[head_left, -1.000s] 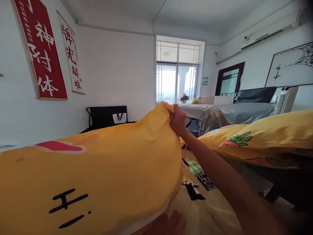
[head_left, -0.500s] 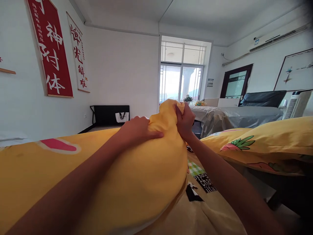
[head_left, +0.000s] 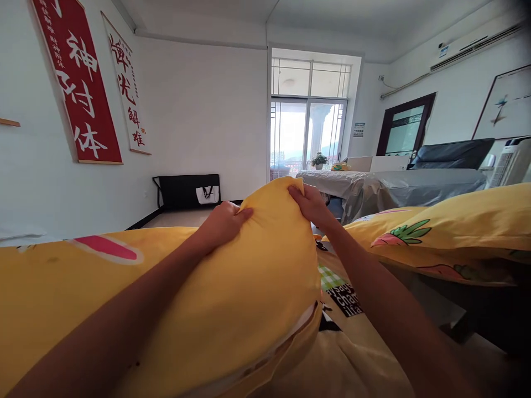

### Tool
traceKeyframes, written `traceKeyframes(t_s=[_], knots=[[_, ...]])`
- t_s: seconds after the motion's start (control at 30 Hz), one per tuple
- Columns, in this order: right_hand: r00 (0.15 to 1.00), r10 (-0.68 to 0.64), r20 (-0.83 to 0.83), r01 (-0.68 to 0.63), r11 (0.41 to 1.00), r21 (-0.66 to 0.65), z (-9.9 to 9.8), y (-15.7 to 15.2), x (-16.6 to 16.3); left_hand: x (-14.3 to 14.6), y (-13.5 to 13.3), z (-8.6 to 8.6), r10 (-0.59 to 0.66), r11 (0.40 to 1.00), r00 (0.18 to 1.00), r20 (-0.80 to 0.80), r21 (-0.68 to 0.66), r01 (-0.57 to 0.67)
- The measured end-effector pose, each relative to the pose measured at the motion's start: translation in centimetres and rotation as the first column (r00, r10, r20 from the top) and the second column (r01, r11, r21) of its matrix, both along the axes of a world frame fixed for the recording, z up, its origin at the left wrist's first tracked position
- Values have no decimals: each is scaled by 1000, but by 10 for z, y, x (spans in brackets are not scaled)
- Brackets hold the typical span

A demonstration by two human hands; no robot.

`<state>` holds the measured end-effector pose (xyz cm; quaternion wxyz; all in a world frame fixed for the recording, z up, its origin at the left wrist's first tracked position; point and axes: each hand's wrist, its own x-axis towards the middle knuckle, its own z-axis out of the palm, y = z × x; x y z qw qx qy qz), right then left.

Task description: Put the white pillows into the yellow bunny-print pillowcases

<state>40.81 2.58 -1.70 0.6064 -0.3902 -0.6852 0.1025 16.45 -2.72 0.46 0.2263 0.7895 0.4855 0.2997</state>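
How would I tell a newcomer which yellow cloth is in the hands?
Find the tall window at the back, then drop down to the left hand and right hand. The yellow cloth they pinch by its top edge spreads across the left foreground. Its long pink patch sets it apart from the carrot-print bundle on the right.

Left hand [head_left: 224,224] now gripping yellow fabric [head_left: 249,276] (unlike one second ago); bunched corner [head_left: 277,193] smoothed.

Open air above yellow bedding [head_left: 249,287]; carrot-print bundle [head_left: 468,224] obstructs right of right hand [head_left: 314,207].
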Motion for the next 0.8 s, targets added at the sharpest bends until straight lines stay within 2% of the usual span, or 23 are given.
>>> traceKeyframes(t_s=[0.07, 0.13, 0.2, 0.23, 0.3, 0.37, 0.4, 0.5, 0.57, 0.6, 0.7, 0.8], knots=[[993, 46, -109, -52, 997, -51, -4, -1, 3, -2, 0, -1, -70, 988, 996, 59, -137, 77], [981, 31, -192, -42, 998, -55, -8, -1, 3, -5, -1, 2, -179, 951, 981, 70, -242, 190], [972, 5, -236, -15, 999, -41, -11, -1, -1, -6, -2, 10, -246, 932, 969, -13, -276, 233], [968, -4, -252, -4, 999, -32, -11, -2, -4, -4, -3, 16, -230, 950, 968, -99, -237, 202], [958, -2, -288, 1, 1000, -3, -9, -5, -12, 5, -6, 30, -95, 996, 955, -280, -32, 89], [947, 0, -321, 22, 998, 66, -4, -9, -21, 23, -9, 45, 20, 979, 948, -317, 201, 47], [944, -8, -330, 51, 991, 121, 0, -12, -26, 34, -11, 51, 36, 958, 954, -297, 282, 51], [927, -95, -361, 213, 929, 301, 11, -18, -37, 66, -11, 58, 51, 927, 962, -268, 371, 54], [911, -140, -387, 287, 891, 353, 15, -18, -37, 80, -5, 53, 91, 918, 955, -283, 395, 29], [910, -133, -393, 282, 893, 351, 14, -17, -35, 84, 0, 49, 99, 916, 956, -276, 400, 21], [923, 8, -385, 101, 960, 263, -3, -15, -22, 81, 18, 35, 106, 914, 975, -195, 406, -18], [906, 136, -401, -98, 989, 114, -37, -18, -6, 72, 34, 27, 118, 904, 986, -116, 423, -58]])
